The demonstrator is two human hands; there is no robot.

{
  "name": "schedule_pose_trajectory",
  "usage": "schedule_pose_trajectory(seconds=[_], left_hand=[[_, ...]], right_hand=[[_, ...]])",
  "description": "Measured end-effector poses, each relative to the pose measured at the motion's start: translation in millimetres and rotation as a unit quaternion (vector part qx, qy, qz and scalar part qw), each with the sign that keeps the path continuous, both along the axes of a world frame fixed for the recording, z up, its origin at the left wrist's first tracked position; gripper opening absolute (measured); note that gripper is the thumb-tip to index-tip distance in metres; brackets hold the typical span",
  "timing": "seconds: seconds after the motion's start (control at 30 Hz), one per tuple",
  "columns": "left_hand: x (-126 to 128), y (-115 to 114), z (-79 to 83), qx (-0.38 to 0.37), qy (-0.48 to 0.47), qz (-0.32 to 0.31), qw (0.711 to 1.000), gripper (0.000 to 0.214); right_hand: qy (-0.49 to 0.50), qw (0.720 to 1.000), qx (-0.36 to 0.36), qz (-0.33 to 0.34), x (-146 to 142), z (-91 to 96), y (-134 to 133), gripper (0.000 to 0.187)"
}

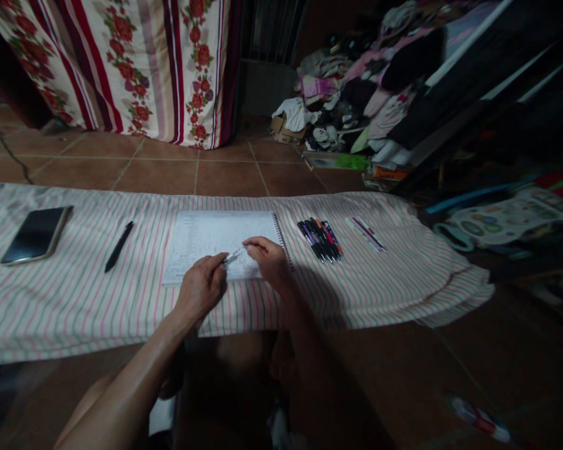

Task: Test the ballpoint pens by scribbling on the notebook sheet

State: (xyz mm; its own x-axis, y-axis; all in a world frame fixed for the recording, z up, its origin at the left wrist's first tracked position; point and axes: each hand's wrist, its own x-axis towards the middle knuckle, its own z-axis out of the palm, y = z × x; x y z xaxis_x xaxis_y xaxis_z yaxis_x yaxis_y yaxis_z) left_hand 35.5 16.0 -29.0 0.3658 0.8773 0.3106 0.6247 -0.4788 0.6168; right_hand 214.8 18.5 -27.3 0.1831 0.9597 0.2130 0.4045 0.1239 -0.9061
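A spiral notebook lies open on a pink-striped cloth spread on the floor. Over its near edge both of my hands hold one pale pen. My left hand is closed around the pen's near end. My right hand pinches its far end with the fingertips. To the right of the notebook lies a bunch of several pens, and further right two more thin pens. A single black pen lies left of the notebook.
A dark smartphone rests at the cloth's left end. Beyond the cloth are brown floor tiles, a floral striped curtain and a heap of clothes. Printed sheets and clutter lie at the right.
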Motion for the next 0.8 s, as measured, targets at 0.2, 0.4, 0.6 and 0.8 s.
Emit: schedule_pose_trajectory(seconds=[0.2, 0.4, 0.6, 0.8], left_hand=[[-0.3, -0.3, 1.0, -0.004, 0.006, -0.007, 1.0, 0.035], [-0.1, 0.1, 2.0, -0.005, 0.01, -0.012, 1.0, 0.036], [0.3, 0.3, 1.3, -0.003, 0.018, -0.013, 1.0, 0.036], [0.2, 0.0, 1.7, 0.001, 0.018, -0.012, 1.0, 0.035]], right_hand=[[0.006, 1.0, -0.01, 0.017, 0.3, 1.0, -0.7, 0.023], [0.007, 1.0, -0.009, 0.015, -0.4, 0.7, -0.7, 0.023], [0.012, 1.0, -0.011, 0.027, -1.6, -0.6, 0.0, 0.023], [0.012, 0.999, -0.009, 0.032, -1.3, -2.3, 1.0, 0.022]])
